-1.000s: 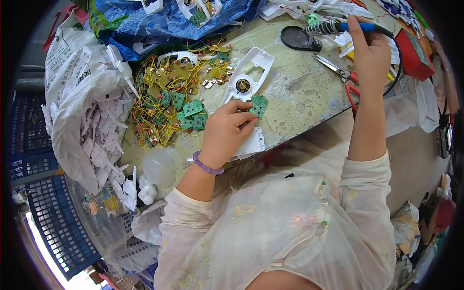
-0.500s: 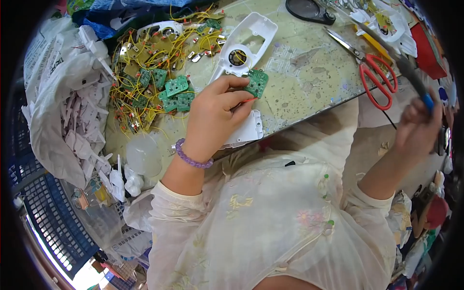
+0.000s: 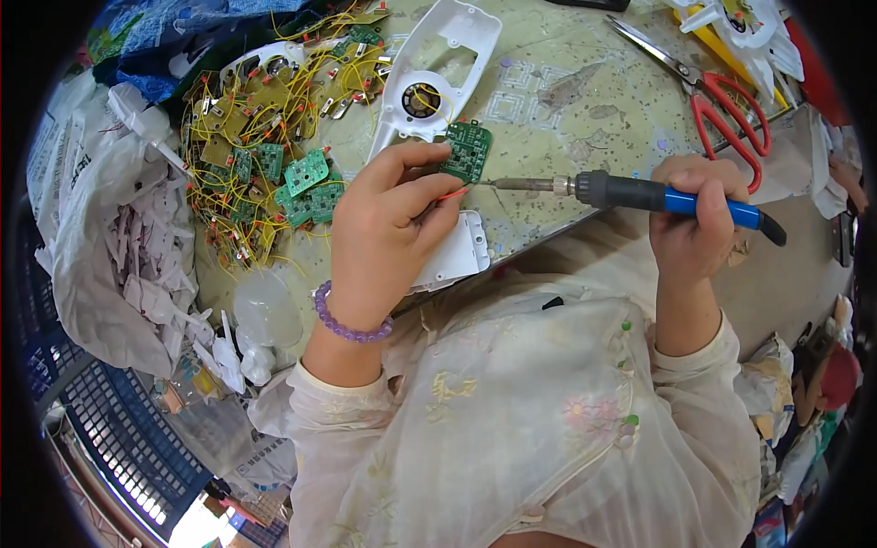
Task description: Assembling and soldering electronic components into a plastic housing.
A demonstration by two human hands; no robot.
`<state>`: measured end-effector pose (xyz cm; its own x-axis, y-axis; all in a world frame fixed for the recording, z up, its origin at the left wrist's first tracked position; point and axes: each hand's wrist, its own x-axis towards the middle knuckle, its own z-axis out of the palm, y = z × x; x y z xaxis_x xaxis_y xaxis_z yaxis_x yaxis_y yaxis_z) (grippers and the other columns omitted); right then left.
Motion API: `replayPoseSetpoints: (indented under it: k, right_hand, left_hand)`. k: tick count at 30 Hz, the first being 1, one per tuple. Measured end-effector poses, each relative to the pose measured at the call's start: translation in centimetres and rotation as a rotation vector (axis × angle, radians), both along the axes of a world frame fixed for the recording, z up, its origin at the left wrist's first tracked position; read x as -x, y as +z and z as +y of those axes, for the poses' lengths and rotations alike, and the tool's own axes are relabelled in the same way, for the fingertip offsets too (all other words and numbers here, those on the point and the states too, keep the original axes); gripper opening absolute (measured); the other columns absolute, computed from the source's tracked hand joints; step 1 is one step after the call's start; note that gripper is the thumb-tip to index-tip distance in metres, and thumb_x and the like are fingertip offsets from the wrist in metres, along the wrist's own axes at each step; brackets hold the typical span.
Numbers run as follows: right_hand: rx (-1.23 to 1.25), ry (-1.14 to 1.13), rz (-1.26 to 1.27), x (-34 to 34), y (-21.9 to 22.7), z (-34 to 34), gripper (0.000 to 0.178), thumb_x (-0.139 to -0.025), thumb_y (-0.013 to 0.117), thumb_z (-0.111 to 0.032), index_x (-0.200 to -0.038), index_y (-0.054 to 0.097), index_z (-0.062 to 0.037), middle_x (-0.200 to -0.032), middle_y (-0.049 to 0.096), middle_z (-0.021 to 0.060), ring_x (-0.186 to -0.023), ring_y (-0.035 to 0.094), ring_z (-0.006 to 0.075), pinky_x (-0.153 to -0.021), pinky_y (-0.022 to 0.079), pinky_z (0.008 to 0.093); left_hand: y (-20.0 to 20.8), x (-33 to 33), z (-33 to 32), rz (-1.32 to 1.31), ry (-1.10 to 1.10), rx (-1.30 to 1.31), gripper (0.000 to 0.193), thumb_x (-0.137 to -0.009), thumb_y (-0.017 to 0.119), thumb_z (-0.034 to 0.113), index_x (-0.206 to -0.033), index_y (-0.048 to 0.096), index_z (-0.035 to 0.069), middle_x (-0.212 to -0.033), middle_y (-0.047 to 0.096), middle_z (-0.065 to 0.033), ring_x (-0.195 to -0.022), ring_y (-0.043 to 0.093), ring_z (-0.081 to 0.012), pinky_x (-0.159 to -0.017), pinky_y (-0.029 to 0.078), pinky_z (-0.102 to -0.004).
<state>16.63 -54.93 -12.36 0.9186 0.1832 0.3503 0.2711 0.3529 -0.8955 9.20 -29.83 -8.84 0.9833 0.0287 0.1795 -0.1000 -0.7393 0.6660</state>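
My left hand (image 3: pixel 388 215) pinches a small green circuit board (image 3: pixel 470 151) together with a red wire (image 3: pixel 451 194) at its lower edge. A soldering iron (image 3: pixel 623 191) with a blue and black handle is gripped in my right hand (image 3: pixel 699 210). Its tip points left and lies at the board's lower corner, close by the red wire; whether they touch I cannot tell. Just beyond my left fingers lies a white plastic housing (image 3: pixel 471 26) with a round speaker in it. Under my left hand a white plastic piece (image 3: pixel 463 249) rests at the table's near edge.
A heap of boards with yellow wires (image 3: pixel 247 137) covers the table's left part. Beside it stands a white bag (image 3: pixel 87 265) of white plastic parts. Red-handled scissors (image 3: pixel 722 114) lie at the right, near white plastic parts (image 3: pixel 772 46). A blue basket (image 3: pixel 119 447) is at lower left.
My right hand has brought the soldering iron in from the right, its tip now at the board. My left hand still holds the board and red wire. The whole view has shifted slightly.
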Motion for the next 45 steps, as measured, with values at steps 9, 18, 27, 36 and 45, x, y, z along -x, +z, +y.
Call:
replayPoseSetpoints:
  k: [9, 18, 27, 36, 45]
  right_hand:
    - [-0.072, 0.057, -0.102, -0.26, -0.19, -0.02, 0.022, -0.089, 0.054, -0.023, -0.085, 0.051, -0.0014, -0.069, 0.053, 0.0075, -0.054, 0.043, 0.0125, -0.048, 0.033, 0.0266]
    - [-0.091, 0.046, -0.099, -0.65, -0.52, 0.26, 0.023, -0.088, 0.054, -0.023, -0.085, 0.050, -0.0007, -0.070, 0.052, 0.0090, -0.058, 0.043, 0.0148, -0.052, 0.034, 0.0288]
    - [-0.051, 0.027, -0.148, -0.74, -0.63, 0.45, 0.024, -0.088, 0.054, -0.024, -0.085, 0.051, 0.0001, -0.066, 0.051, 0.0096, -0.052, 0.042, 0.0141, -0.048, 0.032, 0.0288]
    - [-0.030, 0.018, -0.202, -0.70, -1.00, 0.38, 0.025, -0.089, 0.055, -0.024, -0.086, 0.053, 0.0011, -0.070, 0.054, 0.0106, -0.053, 0.045, 0.0158, -0.048, 0.034, 0.0291]
    - [-0.008, 0.037, -0.207, -0.51, -1.09, 0.33, 0.024, -0.089, 0.056, -0.023, -0.087, 0.054, 0.0010, -0.073, 0.056, 0.0113, -0.057, 0.048, 0.0175, -0.052, 0.037, 0.0314]
  left_hand:
    - [-0.10, 0.03, 0.19, -0.001, -0.008, 0.017, 0.014, -0.071, 0.070, -0.002, -0.084, 0.069, 0.001, -0.102, 0.065, -0.0095, -0.081, 0.067, -0.0212, -0.067, 0.054, -0.0283]
    - [0.00, -0.02, 0.23, 0.003, -0.022, 0.001, 0.015, -0.070, 0.071, -0.002, -0.084, 0.069, 0.002, -0.102, 0.065, -0.0095, -0.082, 0.066, -0.0210, -0.068, 0.054, -0.0283]
    - [-0.16, -0.06, 0.24, -0.010, -0.022, -0.004, 0.016, -0.070, 0.071, -0.002, -0.085, 0.069, 0.001, -0.102, 0.064, -0.0098, -0.082, 0.066, -0.0215, -0.068, 0.054, -0.0287]
    - [-0.21, -0.02, 0.15, -0.007, 0.003, 0.007, 0.015, -0.070, 0.071, -0.002, -0.084, 0.069, 0.001, -0.101, 0.065, -0.0090, -0.081, 0.067, -0.0213, -0.069, 0.054, -0.0290]
    - [-0.05, -0.09, -0.02, 0.003, 0.014, -0.010, 0.014, -0.070, 0.071, -0.001, -0.084, 0.069, 0.001, -0.100, 0.065, -0.0085, -0.080, 0.066, -0.0209, -0.068, 0.053, -0.0287]
